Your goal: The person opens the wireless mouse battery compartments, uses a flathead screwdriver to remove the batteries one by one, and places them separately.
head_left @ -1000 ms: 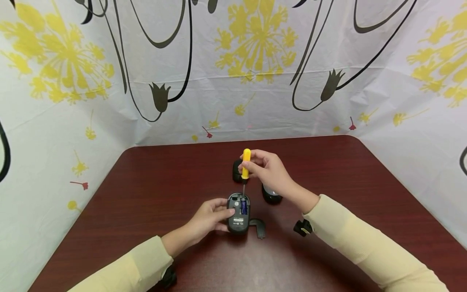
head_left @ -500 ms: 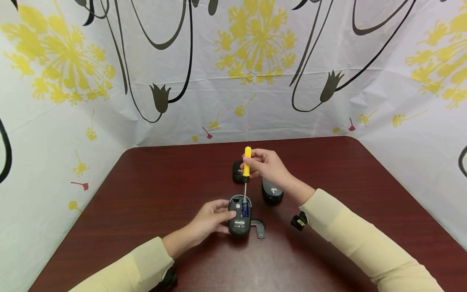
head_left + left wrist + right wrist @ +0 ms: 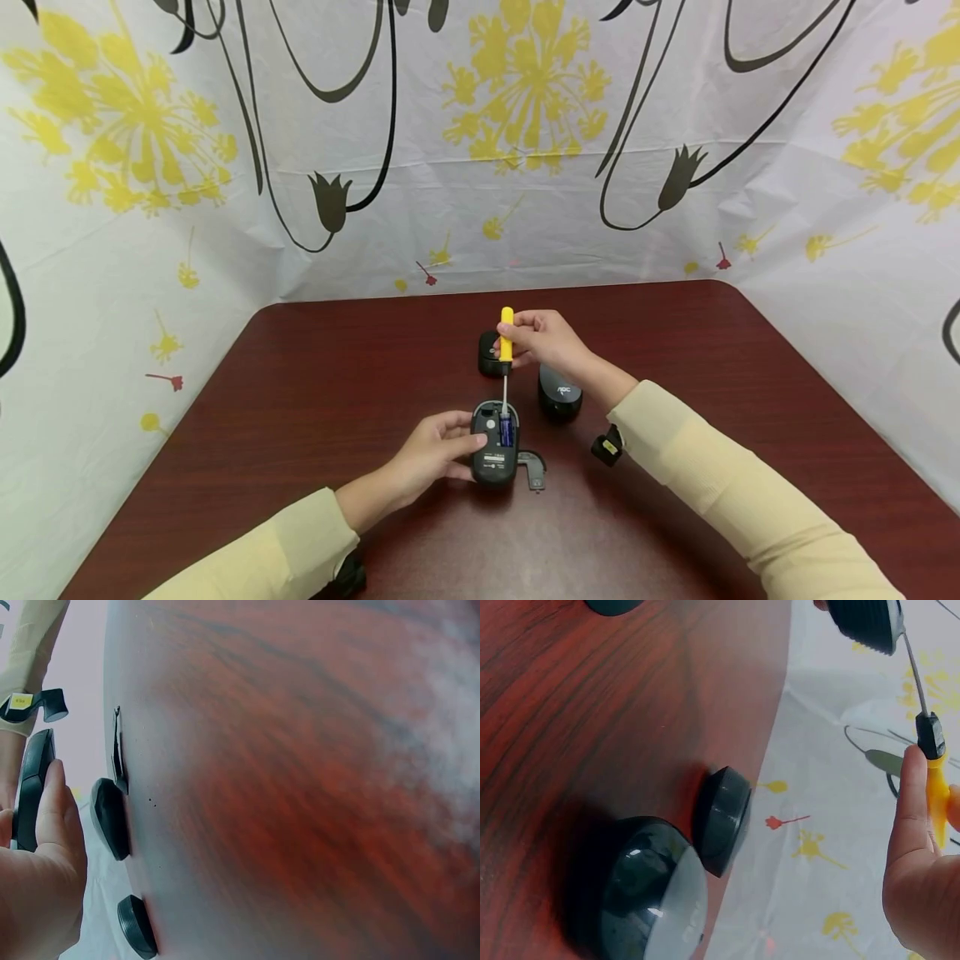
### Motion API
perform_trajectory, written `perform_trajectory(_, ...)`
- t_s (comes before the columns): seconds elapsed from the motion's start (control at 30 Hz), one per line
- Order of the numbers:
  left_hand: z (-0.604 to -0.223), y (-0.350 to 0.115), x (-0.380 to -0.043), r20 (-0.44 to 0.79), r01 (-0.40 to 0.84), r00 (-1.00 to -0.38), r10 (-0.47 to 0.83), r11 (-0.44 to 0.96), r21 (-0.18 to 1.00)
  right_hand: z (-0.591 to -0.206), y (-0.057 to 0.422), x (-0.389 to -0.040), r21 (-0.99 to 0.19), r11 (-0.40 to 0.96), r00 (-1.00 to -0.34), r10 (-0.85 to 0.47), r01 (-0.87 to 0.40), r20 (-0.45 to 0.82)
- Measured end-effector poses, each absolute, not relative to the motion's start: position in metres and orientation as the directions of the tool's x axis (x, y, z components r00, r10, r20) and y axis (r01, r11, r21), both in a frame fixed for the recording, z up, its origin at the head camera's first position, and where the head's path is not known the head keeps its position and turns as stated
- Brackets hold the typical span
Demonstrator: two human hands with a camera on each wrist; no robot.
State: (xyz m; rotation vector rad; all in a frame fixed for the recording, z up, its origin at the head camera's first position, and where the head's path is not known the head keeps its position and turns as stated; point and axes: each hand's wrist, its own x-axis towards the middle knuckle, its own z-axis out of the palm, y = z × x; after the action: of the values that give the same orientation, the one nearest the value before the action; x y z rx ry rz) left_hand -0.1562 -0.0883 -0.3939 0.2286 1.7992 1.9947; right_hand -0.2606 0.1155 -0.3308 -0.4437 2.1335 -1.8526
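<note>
My left hand (image 3: 438, 454) grips a black computer mouse (image 3: 493, 462) by its left side, underside facing up, thumb on top. Its compartment is uncovered, and a blue battery (image 3: 506, 432) lies inside. My right hand (image 3: 546, 340) pinches the yellow handle of a screwdriver (image 3: 507, 335), which stands nearly upright. The metal tip reaches the battery's upper end at the compartment. In the right wrist view the screwdriver shaft (image 3: 915, 675) meets the edge of the mouse (image 3: 864, 621). The left wrist view shows the mouse (image 3: 31, 791) edge-on, held above the table.
A curved grey battery cover (image 3: 534, 471) lies on the table just right of the held mouse. Behind, a second mouse marked AOC (image 3: 559, 396) and a small black case (image 3: 491, 354) rest on the dark red tabletop (image 3: 360, 358). Patterned sheeting (image 3: 450, 200) surrounds the table.
The screwdriver and right hand rose slightly, then came down a little, with the forearm shifting left. The held mouse has moved slightly right and down in view. Both grips stay the same.
</note>
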Motion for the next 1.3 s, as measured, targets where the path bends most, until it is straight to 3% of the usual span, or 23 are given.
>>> perform_trajectory(0.83, -0.389, -0.089, -0.153, -0.175, -0.220, -0.886, 0.430, -0.056, 0.974, -0.324, 0.109, -0.256, -0.981, 0.161, -0.893, -0.420, 0.105, -0.164)
perform_trajectory(1.3, -0.391, -0.091, -0.153, -0.156, -0.209, -0.887, 0.435, -0.077, 0.975, -0.350, 0.108, -0.274, -0.972, 0.143, -0.883, -0.409, 0.188, -0.231)
